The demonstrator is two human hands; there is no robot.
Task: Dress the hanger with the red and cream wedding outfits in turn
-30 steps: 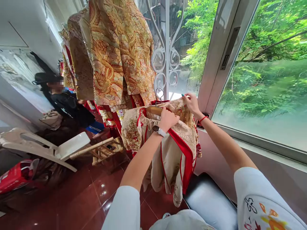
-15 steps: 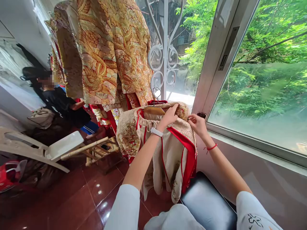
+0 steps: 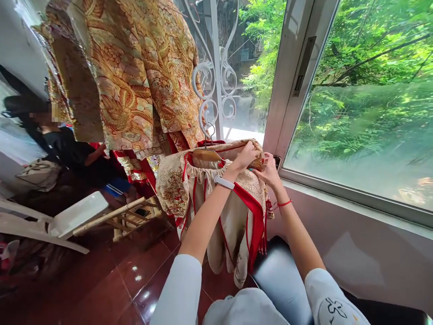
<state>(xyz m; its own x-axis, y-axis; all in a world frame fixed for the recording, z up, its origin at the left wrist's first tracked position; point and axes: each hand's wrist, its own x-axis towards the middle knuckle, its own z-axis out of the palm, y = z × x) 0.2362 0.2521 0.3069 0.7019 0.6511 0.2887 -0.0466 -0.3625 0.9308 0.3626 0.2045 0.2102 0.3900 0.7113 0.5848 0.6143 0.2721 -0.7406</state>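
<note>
A cream embroidered garment with red trim and gold beadwork hangs in front of me on a wooden hanger. My left hand, with a white band on its wrist, is closed on the fabric at the garment's upper right shoulder. Just beside it, my right hand grips the outer edge of the same shoulder between thumb and fingers. A red string is tied around that wrist. Both sets of fingertips are partly covered by cloth. Red tassels dangle along the garment's right side.
Gold embroidered garments hang above on the left. The window and its sill run along the right. Below it stands a black padded seat. A bamboo stool, a white chair and a person in black are at left.
The view has swung slightly right. My right hand has come in closer to the left, and both hands now bunch the shoulder fabric. Tassels now show at the garment's right side.
</note>
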